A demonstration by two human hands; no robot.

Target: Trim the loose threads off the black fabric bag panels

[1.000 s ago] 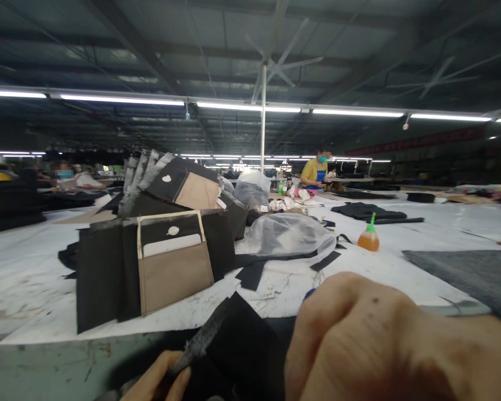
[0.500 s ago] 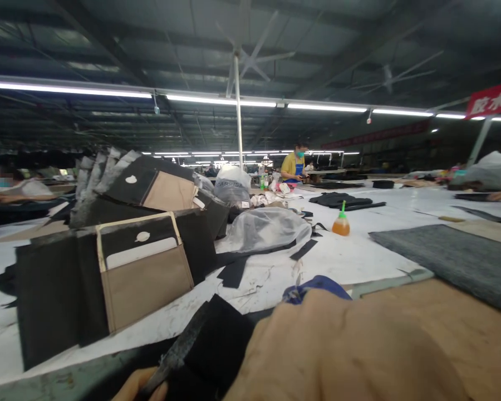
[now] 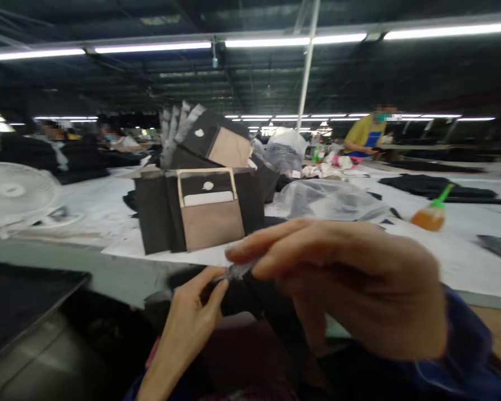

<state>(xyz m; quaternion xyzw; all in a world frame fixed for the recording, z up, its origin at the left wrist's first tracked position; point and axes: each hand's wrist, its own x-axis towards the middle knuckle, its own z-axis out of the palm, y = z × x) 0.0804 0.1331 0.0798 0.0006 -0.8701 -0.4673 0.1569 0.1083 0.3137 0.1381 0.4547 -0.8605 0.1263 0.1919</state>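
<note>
The left hand point(image 3: 187, 328) pinches black fabric point(image 3: 244, 295) tightly; the right hand point(image 3: 350, 284) grips a blurred grey strip point(image 3: 237, 271) between its fingers, closed.

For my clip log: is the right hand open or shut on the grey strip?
Shut: the right hand curls, fingers pinching the grey strip; the view is blurred.

The head camera looks forward and down from the person's head. The left hand point(image 3: 186, 317) and right hand point(image 3: 342, 284) sit close at lower center, with the table point(image 3: 96, 206) receding beyond.

Left hand point(image 3: 187, 317) pinching, right hand point(image 3: 350, 284) above it (loosely curled), nearly touching
</note>
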